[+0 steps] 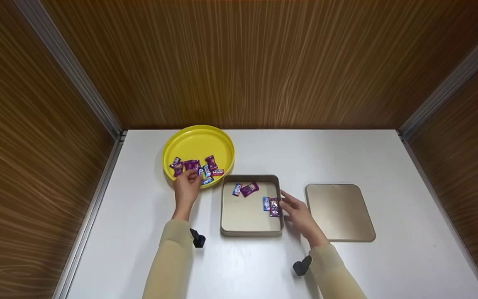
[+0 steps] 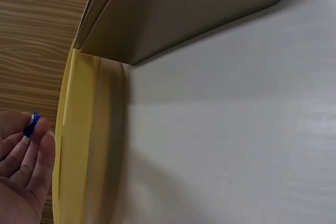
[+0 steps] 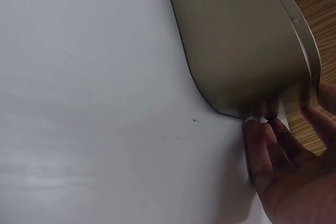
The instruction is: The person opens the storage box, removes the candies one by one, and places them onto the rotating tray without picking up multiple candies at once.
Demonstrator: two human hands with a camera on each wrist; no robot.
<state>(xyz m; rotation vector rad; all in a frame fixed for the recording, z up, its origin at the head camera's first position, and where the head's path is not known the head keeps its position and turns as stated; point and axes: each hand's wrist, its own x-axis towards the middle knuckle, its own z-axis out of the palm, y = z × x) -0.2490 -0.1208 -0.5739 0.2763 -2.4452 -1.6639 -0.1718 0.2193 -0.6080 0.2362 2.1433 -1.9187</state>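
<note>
My left hand (image 1: 186, 192) is over the near edge of the yellow round tray (image 1: 197, 143). Its thumb and fingertips pinch a small blue-wrapped candy (image 2: 31, 125), clearest in the left wrist view. Purple, blue and red wrapped candies (image 1: 211, 162) lie in the tray's near half. Right of the tray stands an uncovered square metal tin (image 1: 251, 234), with several purple and blue candies (image 1: 250, 189) on its bottom. My right hand (image 1: 301, 216) holds the tin's right wall; in the right wrist view its fingers (image 3: 257, 142) touch the outer side and one digit reaches the rim.
A flat square metal lid (image 1: 340, 212) lies on the white table (image 1: 239, 270) to the right of the tin. Wood-grain panels (image 1: 239, 66) enclose the table at the back and both sides. The tray and tin stand close together.
</note>
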